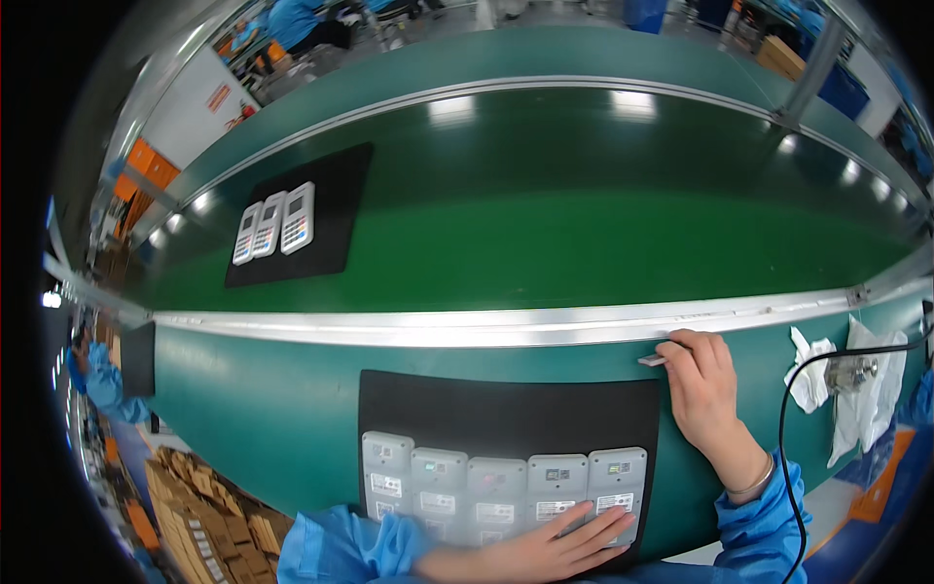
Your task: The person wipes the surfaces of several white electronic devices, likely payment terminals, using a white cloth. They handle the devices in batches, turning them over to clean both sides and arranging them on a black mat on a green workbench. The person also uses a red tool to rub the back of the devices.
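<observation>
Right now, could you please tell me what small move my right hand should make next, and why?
You might bring your right hand toward the rightmost grey device: that hand appears to pinch a small flat piece beyond the black mat, while your left hand lies partly over that device.

- Left sleeve (350, 550), blue, enters at the lower edge; the forearm runs rightward across the body.
- Left hand (556, 550) lies palm down, fingers extended and slightly spread, pointing right.
- Right sleeve (764, 526), also blue, ends below the bare right wrist (736, 456).
- Right hand (702, 389) reaches forward, fingers curled into a pinch.
</observation>
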Action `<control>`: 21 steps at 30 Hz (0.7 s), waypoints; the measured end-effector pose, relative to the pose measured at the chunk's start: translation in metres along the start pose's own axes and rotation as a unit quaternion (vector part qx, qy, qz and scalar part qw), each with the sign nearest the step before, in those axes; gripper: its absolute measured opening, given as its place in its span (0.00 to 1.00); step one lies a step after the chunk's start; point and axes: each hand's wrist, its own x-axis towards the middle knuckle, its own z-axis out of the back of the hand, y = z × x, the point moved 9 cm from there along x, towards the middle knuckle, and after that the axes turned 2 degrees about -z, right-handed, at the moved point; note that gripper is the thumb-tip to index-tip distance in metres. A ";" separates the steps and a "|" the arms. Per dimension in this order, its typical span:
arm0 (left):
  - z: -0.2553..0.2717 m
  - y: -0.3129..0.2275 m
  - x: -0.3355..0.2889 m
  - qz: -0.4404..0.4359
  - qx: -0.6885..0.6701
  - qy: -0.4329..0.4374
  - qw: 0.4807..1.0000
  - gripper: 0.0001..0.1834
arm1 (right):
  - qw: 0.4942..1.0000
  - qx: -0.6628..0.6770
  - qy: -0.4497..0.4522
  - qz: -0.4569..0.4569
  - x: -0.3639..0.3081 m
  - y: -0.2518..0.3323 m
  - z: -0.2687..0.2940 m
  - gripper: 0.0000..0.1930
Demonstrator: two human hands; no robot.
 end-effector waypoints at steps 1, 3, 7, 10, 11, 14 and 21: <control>0.000 0.001 0.000 0.002 0.001 -0.007 1.000 0.30 | 1.000 -0.016 0.000 -0.002 0.000 -0.001 0.000 0.16; 0.001 0.001 -0.001 0.006 0.005 -0.022 1.000 0.29 | 0.999 -0.031 -0.005 -0.001 -0.003 -0.003 0.000 0.15; 0.003 0.001 0.004 0.011 0.006 -0.013 1.000 0.28 | 1.000 -0.019 -0.015 -0.002 -0.003 -0.001 -0.001 0.12; -0.002 -0.001 0.007 0.010 0.044 0.007 0.999 0.35 | 0.998 0.015 -0.053 -0.011 -0.003 -0.001 0.003 0.12; -0.013 -0.002 0.004 0.012 0.058 0.008 0.998 0.40 | 0.997 0.031 -0.074 -0.016 0.002 0.004 0.003 0.11; -0.010 0.000 0.009 0.017 0.021 0.028 0.999 0.41 | 0.996 0.068 -0.056 -0.034 0.013 0.020 -0.014 0.09; 0.006 0.007 0.010 0.004 -0.016 0.059 0.998 0.42 | 0.994 0.061 -0.054 -0.071 0.033 0.032 -0.027 0.09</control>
